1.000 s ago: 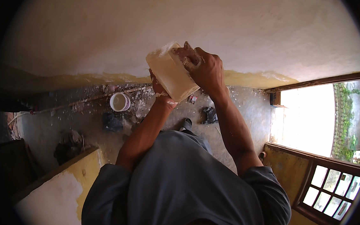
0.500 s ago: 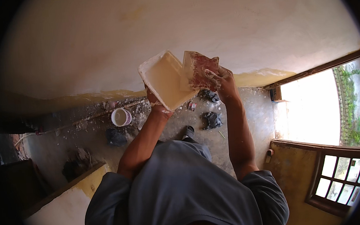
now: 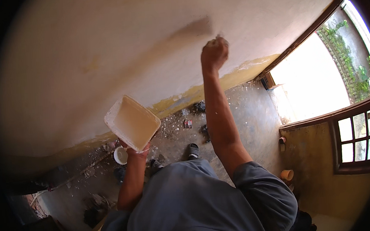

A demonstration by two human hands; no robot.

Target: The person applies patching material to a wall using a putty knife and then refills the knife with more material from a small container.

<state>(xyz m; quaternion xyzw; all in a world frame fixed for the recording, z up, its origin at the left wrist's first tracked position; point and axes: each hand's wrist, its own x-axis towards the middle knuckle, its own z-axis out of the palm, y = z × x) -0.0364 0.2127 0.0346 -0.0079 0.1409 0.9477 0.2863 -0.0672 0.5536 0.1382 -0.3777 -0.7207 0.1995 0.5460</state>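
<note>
My left hand (image 3: pixel 138 151) is closed on the lower edge of a pale rectangular tub (image 3: pixel 119 135), which is tilted and holds cream-coloured wall filler (image 3: pixel 133 122). Up at the plastered wall (image 3: pixel 147 46), my right hand (image 3: pixel 216 53) is a closed fist around a flat scraper, smeared reddish-brown in the earlier frame. Now only a thin bit of the scraper (image 3: pixel 220 39) shows past the knuckles; the rest is hidden. Whether its edge touches the wall I cannot tell. A shadow of the arm falls on the wall beside the fist.
A white bucket (image 3: pixel 120 155) stands on the floor behind my left forearm. Black plastic bags (image 3: pixel 199 106), a small red packet (image 3: pixel 188 123) and white splatters lie along the wall's foot. To the right are a bright doorway (image 3: pixel 314 82), a paned window (image 3: pixel 359 136) and a yellowish container (image 3: pixel 287 175).
My right hand has taken the scraper away from the tub, up to the wall. The tub in my left hand has shifted left and lower. My view has turned.
</note>
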